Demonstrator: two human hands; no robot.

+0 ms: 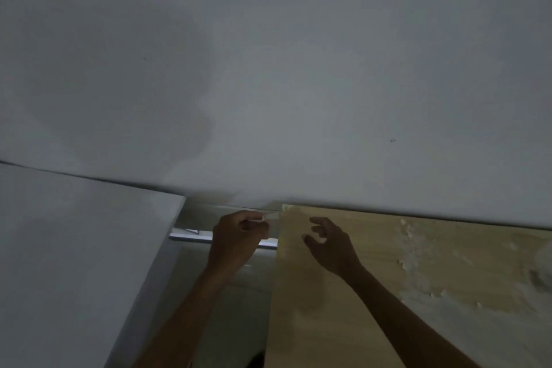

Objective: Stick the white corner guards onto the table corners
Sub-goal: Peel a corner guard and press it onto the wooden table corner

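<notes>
A light wooden table [373,293] fills the lower right, its far left corner against the wall. My left hand [239,236] hovers in the gap just left of that corner and pinches a small pale piece, apparently a white corner guard [270,216], right beside the corner. My right hand [328,243] floats over the tabletop near the same corner, fingers loosely curled and holding nothing. The picture is dim and blurred, so the guard's shape is hard to make out.
A white cabinet or box surface [74,263] stands at the lower left, with a narrow gap between it and the table. A plain wall [268,69] takes up the upper view. Pale worn patches [418,263] mark the tabletop at the right.
</notes>
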